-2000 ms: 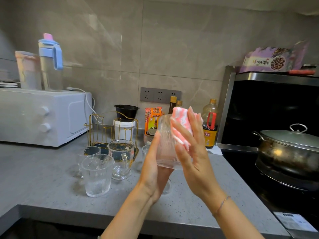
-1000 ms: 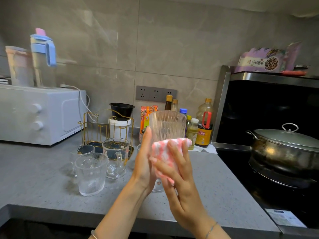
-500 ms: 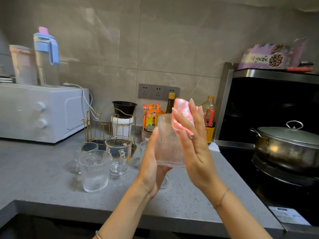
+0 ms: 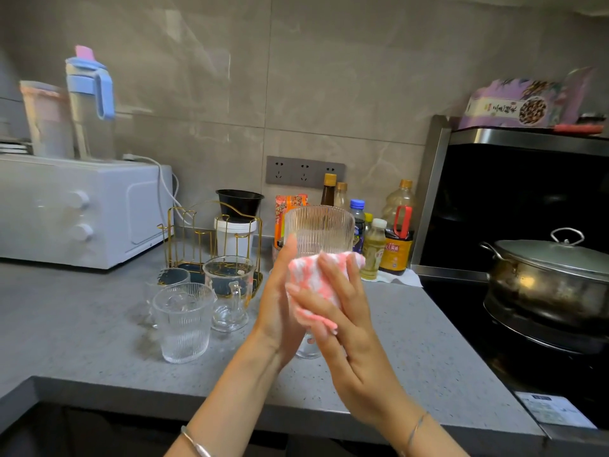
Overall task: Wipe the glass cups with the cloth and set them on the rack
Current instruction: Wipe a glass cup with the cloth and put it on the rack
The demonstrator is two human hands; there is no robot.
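I hold a ribbed glass cup (image 4: 319, 230) upright above the counter, my left hand (image 4: 280, 308) gripping its left side and base. My right hand (image 4: 342, 318) presses a pink-and-white cloth (image 4: 314, 286) against the cup's lower right side. The gold wire rack (image 4: 211, 239) stands empty at the back of the counter. In front of it sit a ribbed glass (image 4: 184, 321), a clear handled mug (image 4: 229, 291) and another glass (image 4: 171, 278) behind them. One more glass (image 4: 308, 349) shows partly below my hands.
A white microwave (image 4: 82, 209) with jugs on top stands at the left. Sauce bottles (image 4: 392, 239) and a white tub with a black bowl (image 4: 237, 219) line the wall. A lidded steel pot (image 4: 547, 278) sits on the black stove at the right.
My right hand has slid the cloth from the cup's rim down to its lower side. The cup stays in my left hand at about the same height.
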